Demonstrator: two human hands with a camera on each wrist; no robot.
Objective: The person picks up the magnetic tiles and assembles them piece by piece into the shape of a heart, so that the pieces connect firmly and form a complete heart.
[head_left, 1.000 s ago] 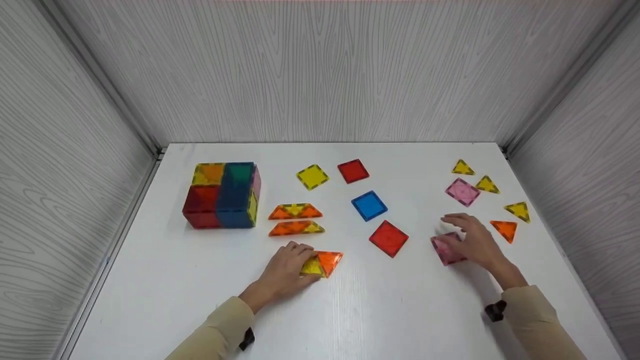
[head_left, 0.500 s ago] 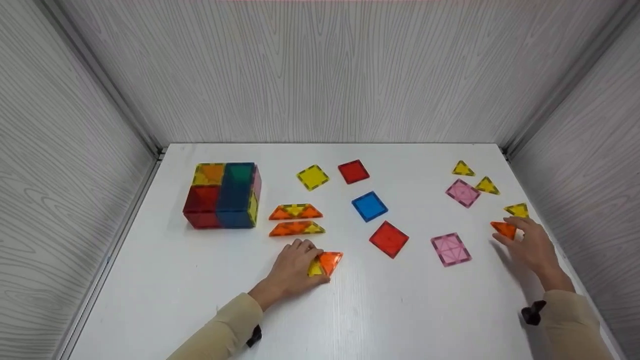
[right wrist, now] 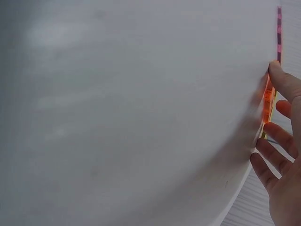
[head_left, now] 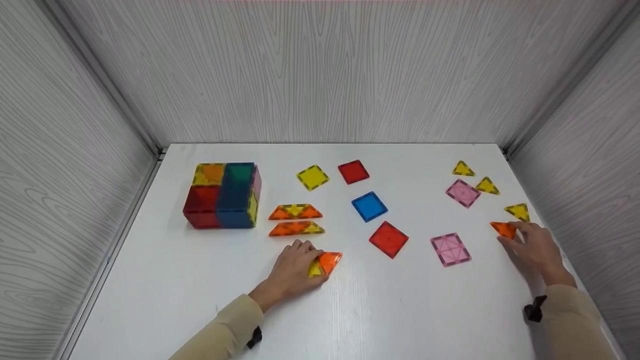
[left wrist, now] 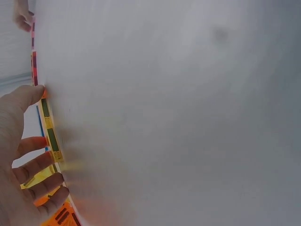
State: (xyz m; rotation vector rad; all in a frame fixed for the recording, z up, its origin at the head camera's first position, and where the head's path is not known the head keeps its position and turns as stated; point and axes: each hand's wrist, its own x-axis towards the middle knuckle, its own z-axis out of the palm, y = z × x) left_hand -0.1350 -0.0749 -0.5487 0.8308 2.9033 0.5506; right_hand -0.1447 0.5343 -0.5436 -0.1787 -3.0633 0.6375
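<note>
My left hand (head_left: 292,270) holds a joined row of magnetic tiles low on the table, thumb at the near edge and fingers at the far one. A yellow triangle tile (head_left: 315,269) shows between them, with an orange triangle tile (head_left: 330,261) on its right; the row's left part is hidden under the hand. Over at the right, my right hand (head_left: 537,250) pinches a loose orange triangle tile (right wrist: 267,101) between thumb and fingers. Just behind it lies a yellow triangle tile (head_left: 517,211). Two joined orange-and-yellow strips (head_left: 296,212) (head_left: 296,229) lie beyond the left hand.
A multicoloured tile box (head_left: 220,195) stands at the back left. Flat square tiles lie mid-table: yellow (head_left: 313,177), red (head_left: 353,172), blue (head_left: 369,206) and another red (head_left: 389,239). Pink squares (head_left: 451,249) (head_left: 463,193) and small yellow triangles (head_left: 463,168) lie to the right. Panels wall in the table.
My right hand has left the near pink square, moved right to the loose orange triangle and taken hold of it. The left hand has shifted slightly right along its row of tiles.
</note>
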